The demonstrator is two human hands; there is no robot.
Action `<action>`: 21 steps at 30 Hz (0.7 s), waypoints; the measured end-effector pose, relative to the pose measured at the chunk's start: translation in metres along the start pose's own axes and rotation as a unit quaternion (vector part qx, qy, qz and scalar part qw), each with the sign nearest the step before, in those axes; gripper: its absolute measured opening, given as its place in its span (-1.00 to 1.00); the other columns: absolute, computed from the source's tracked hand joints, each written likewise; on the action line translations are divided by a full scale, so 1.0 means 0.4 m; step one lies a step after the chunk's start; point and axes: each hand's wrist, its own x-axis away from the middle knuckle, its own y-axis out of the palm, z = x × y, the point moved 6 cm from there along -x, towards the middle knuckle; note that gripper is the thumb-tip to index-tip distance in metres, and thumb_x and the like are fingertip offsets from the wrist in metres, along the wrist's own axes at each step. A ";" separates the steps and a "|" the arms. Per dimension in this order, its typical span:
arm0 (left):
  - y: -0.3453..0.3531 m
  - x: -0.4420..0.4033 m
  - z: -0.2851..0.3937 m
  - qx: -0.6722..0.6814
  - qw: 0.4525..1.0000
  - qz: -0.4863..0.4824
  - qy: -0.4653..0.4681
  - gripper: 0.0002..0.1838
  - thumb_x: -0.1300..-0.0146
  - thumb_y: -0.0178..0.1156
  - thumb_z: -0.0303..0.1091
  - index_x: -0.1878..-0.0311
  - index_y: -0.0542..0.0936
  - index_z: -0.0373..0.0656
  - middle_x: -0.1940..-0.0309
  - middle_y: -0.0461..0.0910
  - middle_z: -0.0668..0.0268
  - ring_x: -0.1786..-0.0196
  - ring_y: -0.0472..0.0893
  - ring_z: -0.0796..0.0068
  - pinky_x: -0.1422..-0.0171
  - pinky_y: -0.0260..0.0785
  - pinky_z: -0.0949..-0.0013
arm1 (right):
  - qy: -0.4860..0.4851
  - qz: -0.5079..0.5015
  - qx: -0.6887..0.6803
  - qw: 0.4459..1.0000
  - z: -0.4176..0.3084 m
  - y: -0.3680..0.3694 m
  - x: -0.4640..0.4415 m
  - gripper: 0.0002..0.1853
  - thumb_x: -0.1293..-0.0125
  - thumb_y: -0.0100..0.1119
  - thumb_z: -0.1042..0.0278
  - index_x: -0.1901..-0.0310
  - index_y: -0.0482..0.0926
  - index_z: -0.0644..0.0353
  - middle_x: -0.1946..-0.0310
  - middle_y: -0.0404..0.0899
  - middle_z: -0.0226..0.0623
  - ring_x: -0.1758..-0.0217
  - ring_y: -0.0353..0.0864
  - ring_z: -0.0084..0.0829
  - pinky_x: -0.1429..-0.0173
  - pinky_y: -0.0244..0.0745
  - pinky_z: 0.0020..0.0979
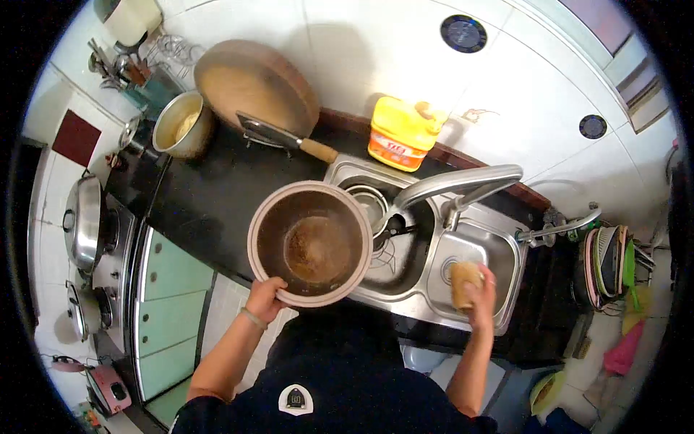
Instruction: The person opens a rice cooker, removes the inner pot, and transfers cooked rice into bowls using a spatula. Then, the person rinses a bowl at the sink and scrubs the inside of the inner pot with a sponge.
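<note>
My left hand is closed on the rim of a large round pot, which is tilted so its brown-stained inside faces me, over the counter and the left edge of the sink. In my right hand is a tan sponge-like pad, held above the right basin. Behind the pot, the left basin holds a metal bowl and some dark utensils. The curved faucet reaches over the left basin.
A yellow jug stands behind the sink. To its left are a cleaver, a round wooden board and a pot with pale contents. Lidded pans sit on the stove at far left. Dishes are stacked at right.
</note>
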 end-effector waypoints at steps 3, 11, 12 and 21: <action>-0.043 -0.004 0.020 0.017 1.000 -0.002 0.001 -0.70 0.01 0.05 -0.52 0.14 0.42 -0.35 0.33 0.55 0.14 0.28 0.62 0.14 0.22 0.58 0.07 | 0.002 -0.101 0.106 0.989 0.086 0.125 -0.112 -0.50 -0.04 0.18 0.33 -0.06 0.41 0.31 0.12 0.51 -0.28 0.09 0.49 -0.43 -0.01 0.36 -0.45; -0.155 -0.048 0.023 0.053 0.999 0.011 0.002 -0.66 -0.03 0.05 -0.51 0.06 0.38 -0.31 0.25 0.54 0.10 0.24 0.62 0.14 0.18 0.57 0.02 | 0.007 -0.139 0.129 0.982 0.059 0.231 -0.343 -0.71 -0.09 0.12 0.33 0.17 0.55 0.28 0.37 0.58 -0.38 0.35 0.51 -0.56 0.20 0.40 -0.52; -0.164 -0.046 0.029 0.059 0.998 0.013 0.004 -0.66 -0.03 0.05 -0.51 0.06 0.38 -0.31 0.25 0.54 0.10 0.24 0.62 0.14 0.18 0.57 0.02 | -0.020 -0.124 0.160 0.979 0.054 0.243 -0.333 -0.73 -0.10 0.13 0.33 0.18 0.57 0.27 0.38 0.59 -0.36 0.34 0.51 -0.55 0.20 0.41 -0.52; -0.195 -0.082 0.100 -0.020 0.994 -0.007 0.105 -0.50 -0.16 0.16 -0.22 -0.12 0.33 -0.27 0.06 0.51 0.10 0.05 0.55 0.24 -0.01 0.44 0.22 | -0.085 -0.434 0.144 0.886 -0.285 0.714 0.079 -0.36 -0.12 0.24 0.22 -0.22 0.26 0.21 -0.09 0.36 -0.25 -0.19 0.31 -0.40 -0.27 0.17 -0.40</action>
